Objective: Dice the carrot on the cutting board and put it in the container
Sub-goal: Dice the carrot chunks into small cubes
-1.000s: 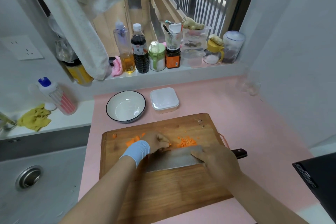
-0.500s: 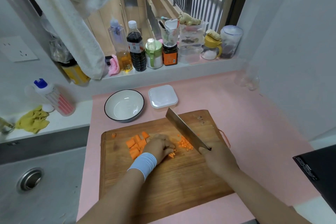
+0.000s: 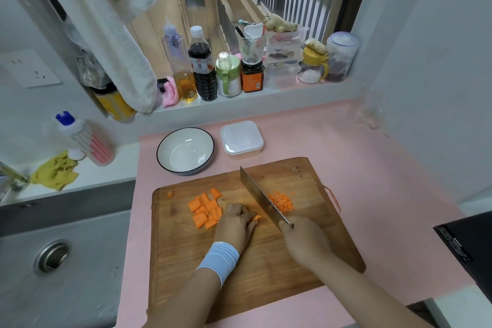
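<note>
Worn on the head as a single wide-angle view, from above the near edge of the pink counter point(image 3: 372, 168), facing forward and steeply down. Close over the cutting board point(image 3: 266, 261), which fills the middle and near part of the frame, with both forearms entering from the near edge and the left hand point(image 3: 235, 224) and right hand point(image 3: 303, 237) just below centre. Farther off, taking in the windowsill point(image 3: 239, 104) across the far side, the sink point(image 3: 66, 287) at the left edge and a black corner point(image 3: 466, 247) at the right.

Pink counter point(image 3: 372, 157) with cutting board point(image 3: 266, 261), bowl point(image 3: 185, 150), container point(image 3: 241, 139).
</note>
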`<state>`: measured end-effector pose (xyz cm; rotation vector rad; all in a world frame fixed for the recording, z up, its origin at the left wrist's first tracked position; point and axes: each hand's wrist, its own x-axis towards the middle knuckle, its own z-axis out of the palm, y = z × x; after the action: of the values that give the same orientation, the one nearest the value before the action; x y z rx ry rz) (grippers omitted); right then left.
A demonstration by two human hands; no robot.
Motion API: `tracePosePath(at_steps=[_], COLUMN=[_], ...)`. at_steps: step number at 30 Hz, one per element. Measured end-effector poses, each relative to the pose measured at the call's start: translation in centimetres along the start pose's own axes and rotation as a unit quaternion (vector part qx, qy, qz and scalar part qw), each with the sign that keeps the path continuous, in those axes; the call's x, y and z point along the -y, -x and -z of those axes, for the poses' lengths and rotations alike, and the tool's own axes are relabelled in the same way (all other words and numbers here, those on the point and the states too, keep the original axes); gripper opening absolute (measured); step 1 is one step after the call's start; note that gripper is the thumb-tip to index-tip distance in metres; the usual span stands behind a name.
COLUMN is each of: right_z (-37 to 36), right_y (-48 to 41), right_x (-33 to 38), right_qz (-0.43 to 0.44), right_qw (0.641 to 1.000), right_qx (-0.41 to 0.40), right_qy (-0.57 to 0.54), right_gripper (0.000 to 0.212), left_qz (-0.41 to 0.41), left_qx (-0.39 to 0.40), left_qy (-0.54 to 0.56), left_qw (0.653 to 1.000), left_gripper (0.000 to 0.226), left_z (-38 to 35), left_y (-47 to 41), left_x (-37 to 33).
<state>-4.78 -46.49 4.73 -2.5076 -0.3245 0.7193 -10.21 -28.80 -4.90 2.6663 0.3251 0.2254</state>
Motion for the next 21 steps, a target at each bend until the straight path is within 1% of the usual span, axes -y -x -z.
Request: tracePosePath(at_steps=[2,5,7,10,13,15,18,19,21], right_z=[-0.3,-0.6,-0.7,-0.7,-0.7,-0.8,-1.0,-1.0,-1.1], right_y=[0.2,0.4,0.6,0.9,0.9,1.0,1.0,1.0,1.0], right_x=[0.2,0.1,0.1,0.3,0.3,0.1,0.0,0.0,-0.1], right_qz=[0.007,0.01,0.006,0.012,0.015,0.018,0.018,0.016,0.013], right_qw=[1.0,1.0,1.0,1.0,1.0,0.999,0.999,0.999,0.999], right_qx=[0.005,0.005,0.005,0.006,0.003,0.005,0.01,0.011,0.011], right_qy=[-0.006,0.004,0.009,0.012,0.019,0.031,0.037,0.036,0.039], right_gripper=[0.042,0.041,0.04,0.04,0.038,0.036,0.036,0.036,0.035], left_qz=[0.018,0.024,0.017,0.03,0.051,0.056,0.055,0.048,0.039], left_qx=[-0.017,-0.007,-0.005,0.008,0.021,0.021,0.003,-0.005,-0.009], left_qy=[0.012,0.034,0.04,0.052,0.055,0.052,0.032,0.012,-0.037], left_qw=[1.0,0.999,0.999,0.998,0.997,0.997,0.998,0.999,0.999], left_gripper=[0.03,0.043,0.039,0.024,0.022,0.026,0.039,0.041,0.036], left_z=[-0.1,0.2,0.4,0.4,0.5,0.5,1.0,1.2,1.3], left_y=[0.3,0.3,0.1,-0.4,-0.9,-0.8,0.0,0.3,0.7], left_x=[-0.2,0.0,-0.1,-0.4,-0.3,-0.2,0.1,0.5,1.3])
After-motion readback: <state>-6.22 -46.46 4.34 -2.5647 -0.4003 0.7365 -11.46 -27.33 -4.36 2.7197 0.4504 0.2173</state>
